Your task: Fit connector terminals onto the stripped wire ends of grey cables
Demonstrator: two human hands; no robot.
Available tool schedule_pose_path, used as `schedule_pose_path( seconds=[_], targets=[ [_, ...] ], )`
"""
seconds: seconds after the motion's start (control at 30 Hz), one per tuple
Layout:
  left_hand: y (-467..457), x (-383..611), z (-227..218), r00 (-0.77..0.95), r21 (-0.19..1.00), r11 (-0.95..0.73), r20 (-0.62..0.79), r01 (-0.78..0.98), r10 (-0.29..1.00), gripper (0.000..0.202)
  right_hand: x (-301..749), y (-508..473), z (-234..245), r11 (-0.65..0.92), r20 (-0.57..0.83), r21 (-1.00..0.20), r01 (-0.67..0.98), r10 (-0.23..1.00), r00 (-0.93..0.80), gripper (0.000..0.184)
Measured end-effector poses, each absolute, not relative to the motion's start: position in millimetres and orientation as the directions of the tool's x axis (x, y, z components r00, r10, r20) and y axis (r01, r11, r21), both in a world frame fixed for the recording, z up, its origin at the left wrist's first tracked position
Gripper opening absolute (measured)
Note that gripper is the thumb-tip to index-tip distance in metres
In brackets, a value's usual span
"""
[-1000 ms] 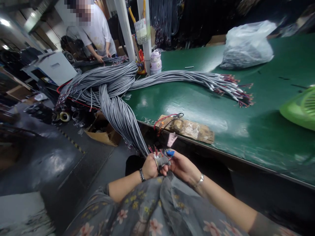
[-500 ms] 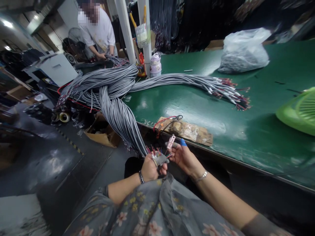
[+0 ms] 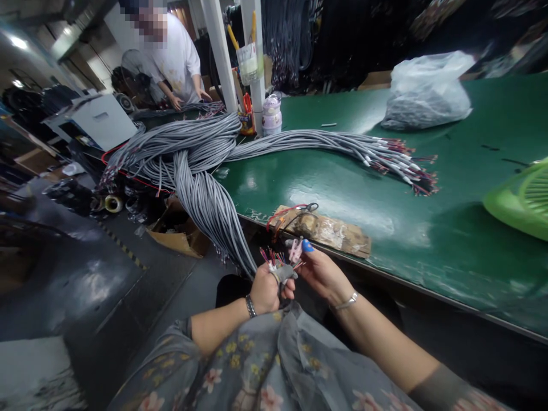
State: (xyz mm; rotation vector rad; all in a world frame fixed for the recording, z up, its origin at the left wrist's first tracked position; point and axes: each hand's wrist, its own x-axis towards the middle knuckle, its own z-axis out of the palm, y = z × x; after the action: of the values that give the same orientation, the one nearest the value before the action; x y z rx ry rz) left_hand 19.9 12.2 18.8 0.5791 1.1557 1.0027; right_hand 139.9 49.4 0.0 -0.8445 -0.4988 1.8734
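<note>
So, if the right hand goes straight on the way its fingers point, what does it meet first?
Probably the coloured wire ends gripped in the left hand: the right hand, pinching a small pale connector, points left at them. Depth is unclear.

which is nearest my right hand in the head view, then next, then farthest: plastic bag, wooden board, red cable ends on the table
1. wooden board: at the near edge of the table, just beyond the right hand.
2. red cable ends: mid-table, off to the right.
3. plastic bag: far back on the table, to the right.
</note>
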Motion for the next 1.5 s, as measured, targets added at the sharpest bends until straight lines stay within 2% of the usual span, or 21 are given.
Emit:
schedule_pose_path(
  seconds=[0.17,0.3,0.37,0.47,0.6,0.67,0.97,1.2,1.37,1.5],
  targets=[
    [11.0,19.3,16.9,0.101,0.824,0.479,-0.472,-0.304,0.876,0.045,140.2,49.2,0.7,-0.415,-0.292,-0.682,-0.602,0.91,-0.296,0.033],
    [7.5,14.5,13.2,0.099,0.826,0.466,-0.46,-0.318,0.883,0.044,144.8,37.4,0.2,-0.51,-0.283,-0.669,-0.54,0.847,-0.449,0.044],
    [5.1,11.2,10.6,0.124,0.834,0.467,-0.451,-0.294,0.884,0.044,145.0,28.1,0.2,-0.517,-0.267,-0.695,-0.5,0.831,-0.487,0.039],
    [1.9,6.9,9.6,0.185,0.86,0.467,-0.435,-0.205,0.881,0.044,142.3,16.6,1.3,-0.455,-0.233,-0.754,-0.473,0.86,-0.454,0.032],
    [0.3,4.1,14.6,0.313,0.884,0.467,-0.435,-0.03,0.844,0.043,140.8,13.2,3.1,-0.379,-0.233,-0.857,-0.35,0.89,-0.392,0.034],
    [0.4,3.2,15.9,0.326,0.885,0.465,-0.438,-0.007,0.838,0.042,142.0,14.3,4.1,-0.34,-0.225,-0.891,-0.302,0.907,-0.356,0.034],
    [0.1,1.2,5.7,0.228,0.863,0.481,-0.443,-0.153,0.867,0.044,141.2,11.5,13.9,-0.432,-0.232,-0.812,-0.393,0.856,-0.461,0.033],
    [-1.4,5.0,10.0,0.149,0.86,0.471,-0.449,-0.197,0.881,0.048,134.5,7.7,7.7,-0.396,-0.278,-0.829,-0.394,0.905,-0.323,0.034],
    [-0.9,7.0,11.7,0.078,0.851,0.459,-0.455,-0.255,0.887,0.047,132.3,7.0,3.4,-0.407,-0.275,-0.798,-0.445,0.902,-0.334,0.035],
    [-1.5,6.8,14.4,0.083,0.833,0.472,-0.47,-0.29,0.879,0.045,140.8,14.8,-5.3,-0.398,-0.307,-0.769,-0.5,0.916,-0.257,0.037]
  ],
)
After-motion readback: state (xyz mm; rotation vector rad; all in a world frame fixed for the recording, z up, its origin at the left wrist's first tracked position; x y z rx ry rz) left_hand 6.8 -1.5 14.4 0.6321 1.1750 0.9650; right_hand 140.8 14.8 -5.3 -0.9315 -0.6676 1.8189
